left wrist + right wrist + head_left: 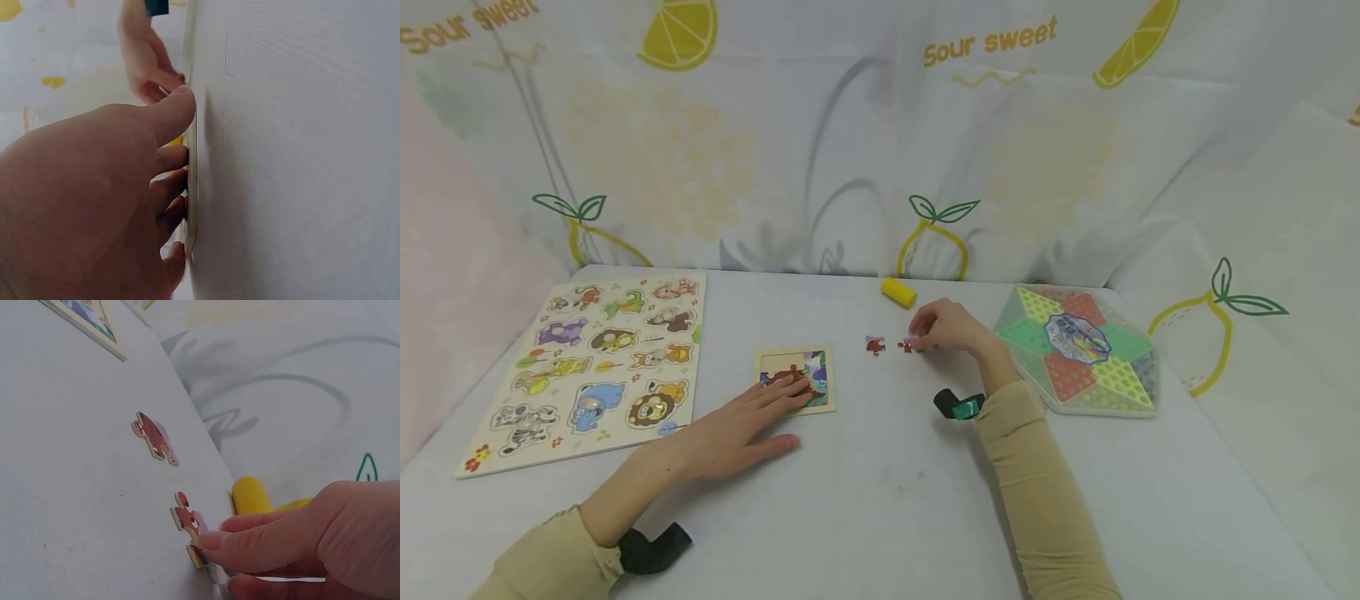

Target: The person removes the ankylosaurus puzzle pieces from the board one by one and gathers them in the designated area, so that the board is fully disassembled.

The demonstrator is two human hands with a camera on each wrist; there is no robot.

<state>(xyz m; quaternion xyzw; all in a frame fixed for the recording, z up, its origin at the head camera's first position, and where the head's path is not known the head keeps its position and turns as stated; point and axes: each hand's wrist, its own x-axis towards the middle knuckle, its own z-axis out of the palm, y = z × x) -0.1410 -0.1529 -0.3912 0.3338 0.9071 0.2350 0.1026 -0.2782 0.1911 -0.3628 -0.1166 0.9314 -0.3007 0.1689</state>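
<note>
My left hand (730, 429) lies over a small framed jigsaw puzzle (831, 407), its fingers fairly straight on the picture, which they partly cover. In the left wrist view the fingertips rest on the board's surface. To the right of the frame, a loose brown and pink puzzle piece (155, 439) lies on the table. Beside it is another puzzle piece (186, 517), near the thumb of my right hand (951, 327). That thumb and the fingers pinch a puzzle piece (199, 557) at the table; the hand hides part of it.
A big animal peg puzzle board (715, 275) stands at the left. At the right is a hexagonal board-game box (1060, 400) with coloured triangles. A yellow cylinder (898, 292) lies behind the right hand, near the printed cloth backdrop (865, 125).
</note>
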